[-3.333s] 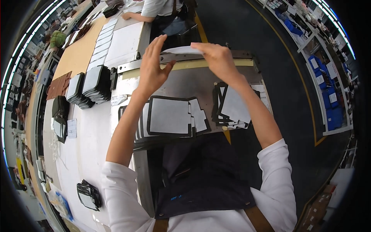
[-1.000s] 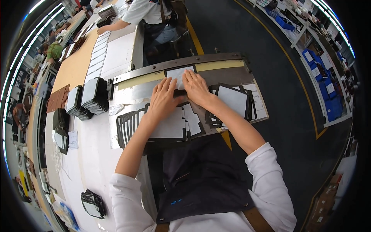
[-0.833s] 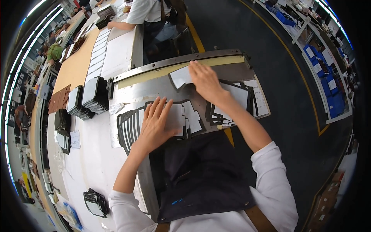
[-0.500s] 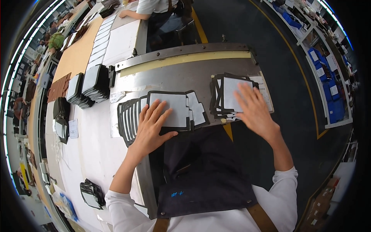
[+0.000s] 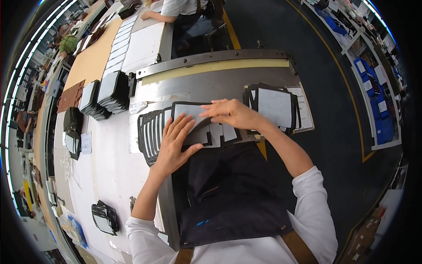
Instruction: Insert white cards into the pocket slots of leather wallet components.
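A fanned row of flat grey-white panels with black borders (image 5: 151, 132) lies on the metal plate in front of me. My left hand (image 5: 175, 145) rests on the row's right end, fingers spread and thumb out. Beneath its fingertips is the top panel (image 5: 187, 109), whose right side curls upward. My right hand (image 5: 233, 115) has that raised edge between thumb and fingers; the exact grip is partly hidden. Under the curl, more notched panels (image 5: 216, 132) show. To the right sits a loose stack of similar panels (image 5: 274, 108), behind my right wrist.
A metal bar (image 5: 211, 59) crosses the plate's far edge. Stacks of black-edged panels (image 5: 112, 92) stand on the white table to the left, with a smaller pile (image 5: 105, 218) nearer. Another person's arm (image 5: 160, 16) rests on the far table. Shelves with blue bins (image 5: 380, 116) line the right.
My right hand has moved left from the right stack to the top panel and lifted its right edge. My left hand stays on the row. The view has shifted slightly.
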